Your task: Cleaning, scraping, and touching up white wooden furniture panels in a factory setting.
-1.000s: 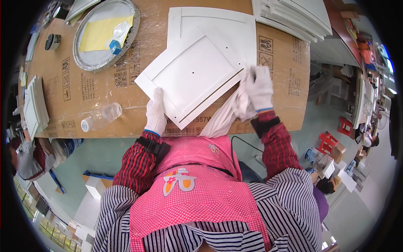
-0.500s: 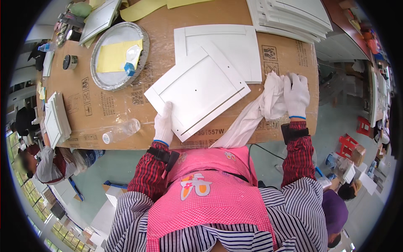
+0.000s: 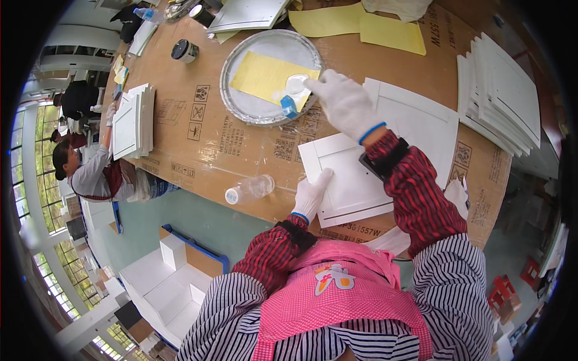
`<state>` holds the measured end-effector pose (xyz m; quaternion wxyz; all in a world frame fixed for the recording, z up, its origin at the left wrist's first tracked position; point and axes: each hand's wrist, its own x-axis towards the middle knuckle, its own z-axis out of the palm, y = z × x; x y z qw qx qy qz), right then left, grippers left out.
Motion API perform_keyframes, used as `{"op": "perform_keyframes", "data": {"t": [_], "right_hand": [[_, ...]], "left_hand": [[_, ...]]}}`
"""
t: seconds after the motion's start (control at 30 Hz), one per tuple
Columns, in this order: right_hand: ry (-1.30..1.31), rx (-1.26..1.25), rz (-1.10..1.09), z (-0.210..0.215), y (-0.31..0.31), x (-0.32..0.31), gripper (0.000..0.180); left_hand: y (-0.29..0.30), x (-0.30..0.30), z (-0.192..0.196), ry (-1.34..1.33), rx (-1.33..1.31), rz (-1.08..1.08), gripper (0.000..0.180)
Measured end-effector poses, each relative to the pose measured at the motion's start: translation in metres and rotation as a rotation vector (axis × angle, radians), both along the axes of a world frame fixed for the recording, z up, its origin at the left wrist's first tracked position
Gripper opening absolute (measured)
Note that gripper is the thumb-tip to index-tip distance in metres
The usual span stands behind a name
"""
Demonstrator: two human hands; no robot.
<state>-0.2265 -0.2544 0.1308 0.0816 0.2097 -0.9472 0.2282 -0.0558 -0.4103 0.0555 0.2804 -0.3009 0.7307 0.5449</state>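
My left hand [image 3: 312, 194], in a white knit glove, grips the near left edge of a white frame-style panel [image 3: 349, 180] with a dark groove along one side. My gloved right hand [image 3: 349, 103] reaches across above the panel, fingers drawn together at white paste [image 3: 296, 83] on a yellow sheet [image 3: 259, 79]. Whatever its fingertips hold, if anything, is hidden. The sheet lies on a round, white-smeared lid [image 3: 233, 108], with a small blue block [image 3: 289, 107] beside the paste. A second white panel [image 3: 415, 114] lies behind the held one. A white cloth [image 3: 456, 197] is partly hidden by my right arm.
Stacked white panels stand at the right [image 3: 500, 96] and left [image 3: 133, 123] of the cardboard-covered table [image 3: 198, 144]. A clear bottle [image 3: 250, 189] lies near the front edge. Beyond are a dark jar [image 3: 185, 51] and yellow sheets [image 3: 391, 33]. A co-worker [image 3: 99, 171] is at the left.
My right hand has left the cloth and moved left and away to the paste. The held panel has turned slightly in my left hand. The view has shifted left.
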Motion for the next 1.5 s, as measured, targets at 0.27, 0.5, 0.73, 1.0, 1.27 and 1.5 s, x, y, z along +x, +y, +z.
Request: {"op": "perform_keyframes", "data": {"t": [0.27,0.5,0.73,1.0,1.27,1.5], "right_hand": [[0.197,-0.051,0.389,-0.045,-0.048,-0.043,0.024],[-1.102,-1.761,-0.222,0.007,0.102,0.066,0.028],[-0.954,-2.015,-0.615,0.019,0.185,0.178,0.035],[-0.45,-0.84,-0.841,-0.031,0.239,0.266,0.04],[-0.442,-1.024,-0.912,-0.056,0.207,0.234,0.04],[-0.327,-0.643,-0.803,-0.06,0.22,0.177,0.041]], "left_hand": [[0.003,-0.012,0.011,-0.072,-0.09,-0.084,0.073],[0.003,-0.008,0.005,-0.023,-0.054,-0.03,0.058],[-0.006,-0.023,-0.01,0.061,-0.03,-0.098,0.052],[0.0,-0.025,-0.014,0.073,-0.163,-0.233,0.054],[0.009,-0.024,-0.011,0.078,-0.187,-0.166,0.052],[0.008,-0.022,-0.009,0.058,-0.223,-0.204,0.054]]}}
